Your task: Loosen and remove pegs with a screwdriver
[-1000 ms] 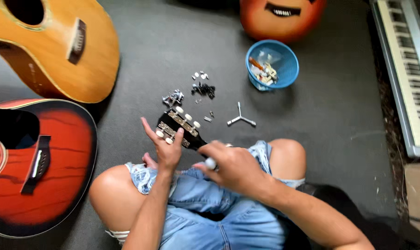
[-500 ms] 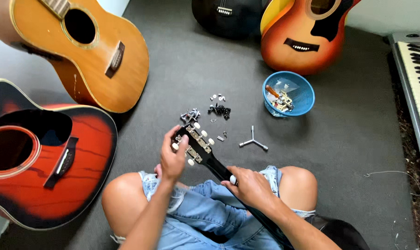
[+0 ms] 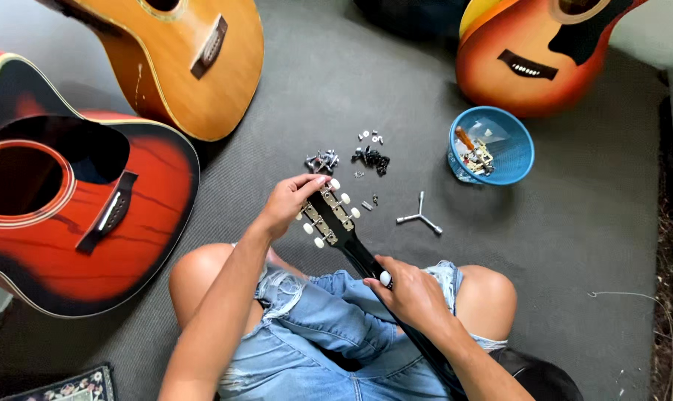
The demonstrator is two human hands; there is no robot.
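Since the earlier frame, left hand (image 3: 288, 204) shifts to the black guitar headstock's (image 3: 329, 215) tip, pinching it; right hand (image 3: 410, 295) grips the neck; best kept steady

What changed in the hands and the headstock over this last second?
The left hand shifted from the headstock's side to its top end, fingers on the tip. The right hand slid from near the headstock down the neck. Both kept hold; the blue bowl and loose parts stayed put.
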